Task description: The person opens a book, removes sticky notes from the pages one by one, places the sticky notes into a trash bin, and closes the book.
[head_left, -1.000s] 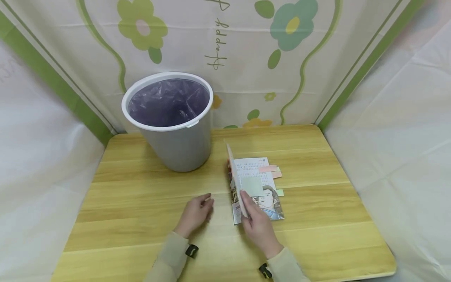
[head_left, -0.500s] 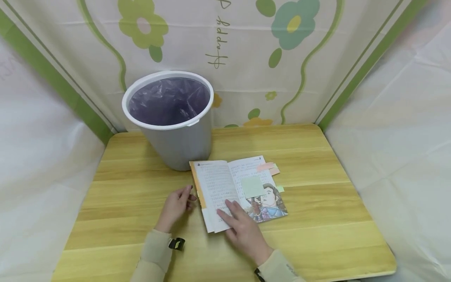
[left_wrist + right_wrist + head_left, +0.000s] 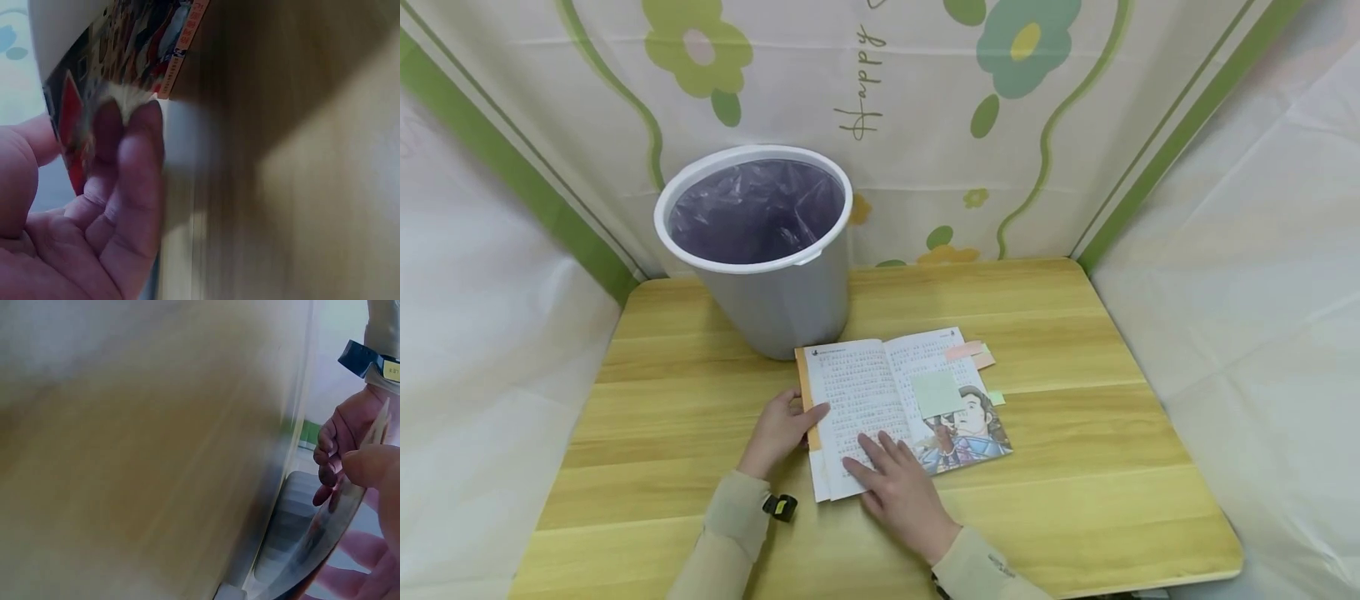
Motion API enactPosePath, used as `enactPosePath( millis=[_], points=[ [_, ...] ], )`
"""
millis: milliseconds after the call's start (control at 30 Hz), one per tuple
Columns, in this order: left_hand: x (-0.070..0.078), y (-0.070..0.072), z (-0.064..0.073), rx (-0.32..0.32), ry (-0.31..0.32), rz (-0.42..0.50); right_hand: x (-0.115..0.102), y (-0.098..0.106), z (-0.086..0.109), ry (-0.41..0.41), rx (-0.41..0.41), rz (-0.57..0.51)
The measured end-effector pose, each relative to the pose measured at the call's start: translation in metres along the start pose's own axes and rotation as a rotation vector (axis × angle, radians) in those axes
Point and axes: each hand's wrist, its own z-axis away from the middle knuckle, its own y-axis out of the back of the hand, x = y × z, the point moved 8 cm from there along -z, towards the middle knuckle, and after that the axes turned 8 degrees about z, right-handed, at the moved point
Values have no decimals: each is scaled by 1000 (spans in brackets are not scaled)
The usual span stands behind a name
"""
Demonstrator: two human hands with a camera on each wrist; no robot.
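An open book (image 3: 850,379) lies on the table, with printed text on the left page and an illustration low on the right one. A pale green sticky note (image 3: 937,394) sits on the right page. My left hand (image 3: 775,435) grips the book's left edge, thumb on the page and fingers beneath; the left wrist view shows those fingers against the colourful cover (image 3: 134,47). My right hand (image 3: 908,498) rests across the lower left page near the fold, fingers spread. In the right wrist view, its thumb (image 3: 372,465) shows beside the curved book edge.
A grey bin (image 3: 790,304) with a white rim and a dark plastic liner stands behind the book at left. Pink tabs (image 3: 964,351) and a green tab (image 3: 997,398) stick out from the book's right edge. A floral curtain (image 3: 917,167) hangs behind the wooden table (image 3: 1097,467).
The raised left part of the book has come down flat to the left. My left hand has taken hold of its edge, and my right hand has moved left onto the page.
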Motion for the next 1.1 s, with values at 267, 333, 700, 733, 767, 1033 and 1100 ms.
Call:
enactPosePath(
  millis=[267, 333, 700, 733, 767, 1033, 1100],
  points=[
    [-3, -6, -6, -39, -16, -46, 17, -1, 1, -39, -215, -81],
    [-3, -7, -6, -54, -28, -56, 36, 6, 1, -104, -224, -125],
    [-2, 2, -11, -106, -82, -266, 161, 17, 40, -546, -236, 12],
    [-2, 2, -12, -110, -73, -274, 165, 16, 43, -564, -252, 8],
    [-3, 3, -13, -116, -66, -280, 167, 15, 47, -577, -267, 2],
    [-5, 1, -18, -108, -11, -331, 164, 15, 50, -542, -285, -40],
    [-6, -1, -19, -98, 4, -339, 164, 16, 49, -535, -280, -42]
  ],
)
